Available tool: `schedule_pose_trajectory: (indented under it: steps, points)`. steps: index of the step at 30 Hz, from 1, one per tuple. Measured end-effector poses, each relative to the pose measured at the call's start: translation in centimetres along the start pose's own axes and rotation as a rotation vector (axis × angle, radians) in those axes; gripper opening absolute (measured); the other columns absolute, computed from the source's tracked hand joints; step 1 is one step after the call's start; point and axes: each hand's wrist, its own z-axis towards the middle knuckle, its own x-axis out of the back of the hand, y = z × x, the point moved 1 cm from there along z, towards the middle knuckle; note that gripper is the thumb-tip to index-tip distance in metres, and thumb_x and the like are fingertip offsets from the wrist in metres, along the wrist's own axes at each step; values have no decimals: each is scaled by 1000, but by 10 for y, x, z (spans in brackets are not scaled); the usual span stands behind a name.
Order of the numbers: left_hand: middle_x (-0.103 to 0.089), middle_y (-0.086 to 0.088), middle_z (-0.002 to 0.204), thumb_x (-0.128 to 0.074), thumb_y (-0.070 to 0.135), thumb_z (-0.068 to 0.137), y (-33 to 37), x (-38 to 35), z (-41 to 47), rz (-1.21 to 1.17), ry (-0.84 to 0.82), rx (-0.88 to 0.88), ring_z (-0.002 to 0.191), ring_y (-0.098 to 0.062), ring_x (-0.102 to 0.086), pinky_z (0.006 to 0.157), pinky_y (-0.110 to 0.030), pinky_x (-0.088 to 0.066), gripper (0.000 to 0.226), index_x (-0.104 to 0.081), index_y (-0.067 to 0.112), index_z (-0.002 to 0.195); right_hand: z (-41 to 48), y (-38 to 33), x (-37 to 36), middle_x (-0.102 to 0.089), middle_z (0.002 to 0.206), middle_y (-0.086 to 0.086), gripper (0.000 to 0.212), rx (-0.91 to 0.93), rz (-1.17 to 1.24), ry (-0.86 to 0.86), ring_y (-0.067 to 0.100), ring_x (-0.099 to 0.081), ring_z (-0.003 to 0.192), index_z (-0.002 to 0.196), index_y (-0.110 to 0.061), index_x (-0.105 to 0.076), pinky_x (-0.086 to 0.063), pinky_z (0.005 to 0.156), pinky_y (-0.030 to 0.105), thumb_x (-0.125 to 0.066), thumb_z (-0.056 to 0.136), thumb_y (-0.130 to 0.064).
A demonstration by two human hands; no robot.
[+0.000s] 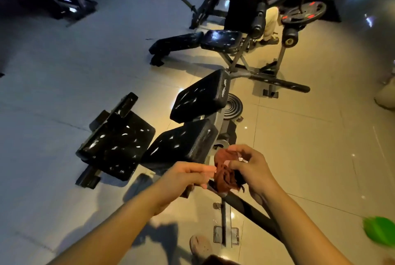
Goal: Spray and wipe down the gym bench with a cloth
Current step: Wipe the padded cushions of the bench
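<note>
Left of the gym bench [181, 145]: a separate black pad [115, 143], flecked white, low over the floor [53, 85]; link to the gym bench not discernible.

At the near end of the gym bench: left hand [181, 181], reaching rightward, with fingers [201, 168] nearly straight and pressed together, tips pinching the left edge of the cloth [224, 174] against the thumb.

Cloth: rust-brown, bunched, held in the air between both hands, just over the near end of the gym bench's frame bar [245, 205]. Long axis roughly up-down in the view, frayed dark end pointing down toward the bar.

Right hand [251, 170]: on the right side of the cloth, with fingers curled inward, gripping the bunched cloth, thumb arched over its top.

Gym bench itself: two black pads in line, flecked white, long axis running from the hands away and slightly rightward; far pad [201, 96] tilted up.

Right of the gym bench, on the floor: a dark ribbed disc [234, 107], just beside the frame. Beyond the gym bench: a second bench [198, 42], with a seated person [243, 2] behind it. Far right of the gym bench, at the edge of view: a blurred green object [380, 230].
</note>
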Motion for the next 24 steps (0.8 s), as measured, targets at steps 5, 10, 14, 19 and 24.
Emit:
schedule_pose_trajectory:
  steps: [5,10,14,19,24]
  points:
    - [-73,8,80,-74,28,92,8,40,16,502,398,-58,74,-7,-68,82,-41,-62,13,-75,38,101,38,-9,-4,-66,119,-8,42,126,-24,56,20,-63,112,109,-38,-75,-57,96,51,-74,85,-3]
    - [-56,22,116,-79,60,78,40,75,34,1038,273,-166,108,0,-52,100,-29,-48,74,-52,37,143,85,-21,-24,-60,120,-3,41,344,-309,57,11,-54,112,123,-22,-70,-46,108,41,-65,90,2]
    - [-51,15,127,-69,72,79,36,73,59,1408,115,-272,116,-8,-42,105,-30,-37,85,-43,35,151,84,-9,-49,-52,131,-5,43,358,-397,65,8,-50,117,137,-16,-62,-47,107,33,-68,95,-28]
    - [-54,14,118,-66,74,79,26,83,73,1414,69,-370,110,-10,-42,98,-29,-38,81,-53,32,146,79,-2,-64,-55,129,-7,42,377,-469,205,10,-54,118,135,-17,-65,-48,108,36,-70,94,-17]
    - [-53,11,118,-62,76,80,26,91,83,1435,-10,-455,113,-14,-42,102,-32,-38,82,-53,28,146,27,18,-79,-59,126,-18,37,398,-410,212,0,-55,119,126,-25,-71,-48,106,26,-65,93,-7]
